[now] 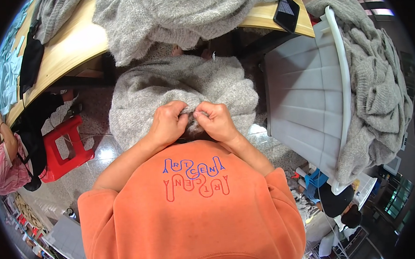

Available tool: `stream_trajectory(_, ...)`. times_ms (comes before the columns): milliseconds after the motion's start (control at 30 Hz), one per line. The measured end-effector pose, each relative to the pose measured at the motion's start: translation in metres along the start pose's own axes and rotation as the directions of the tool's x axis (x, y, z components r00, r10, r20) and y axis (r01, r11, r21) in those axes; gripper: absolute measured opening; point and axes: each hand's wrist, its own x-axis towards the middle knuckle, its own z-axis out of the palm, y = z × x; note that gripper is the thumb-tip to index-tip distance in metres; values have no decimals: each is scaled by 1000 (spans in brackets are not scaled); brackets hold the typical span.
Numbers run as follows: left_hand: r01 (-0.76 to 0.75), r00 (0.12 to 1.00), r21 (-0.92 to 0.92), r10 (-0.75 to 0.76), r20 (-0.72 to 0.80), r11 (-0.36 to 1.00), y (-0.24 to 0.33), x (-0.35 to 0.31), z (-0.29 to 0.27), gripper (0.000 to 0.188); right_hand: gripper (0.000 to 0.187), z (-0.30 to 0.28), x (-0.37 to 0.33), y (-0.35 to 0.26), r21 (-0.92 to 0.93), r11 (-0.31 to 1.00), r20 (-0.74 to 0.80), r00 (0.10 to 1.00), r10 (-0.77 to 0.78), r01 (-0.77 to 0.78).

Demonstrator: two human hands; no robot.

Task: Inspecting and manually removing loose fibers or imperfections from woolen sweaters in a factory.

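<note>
A grey fuzzy knit garment (214, 77) is bunched over my lap. My left hand (168, 123) is closed, its thumb and fingers pinching a fold of the knit. Close beside it, my right hand (214, 121) pinches the same garment, with only a small gap between the two hands. The fabric gathers between the fingertips, and its lower edge is hidden behind my hands and orange top. Whether anything small sits in either pinch cannot be made out.
More grey knitwear (173, 16) lies heaped on the wooden table (78, 40) ahead, with a dark phone (286, 14) near its right corner. A large grey bin (304, 89) piled with knits stands right. At left are a red stool (65, 148) and a person in pink (7, 163).
</note>
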Motion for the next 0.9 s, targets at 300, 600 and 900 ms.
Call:
stream_trajectory(300,511,858,-511,-366,361,692,0,4,-10,3,10,-4,2,6,371,916,105,987,118,-149)
stream_trajectory(600,626,780,-575,-415,469,527,-2,-1,-8,2,5,6,0,13,369,929,126,992,-30,-19)
stream_trajectory(900,547,837,-615,-396,379,568,-10,-9,1,5,6,9,-4,12,513,842,170,981,88,-164)
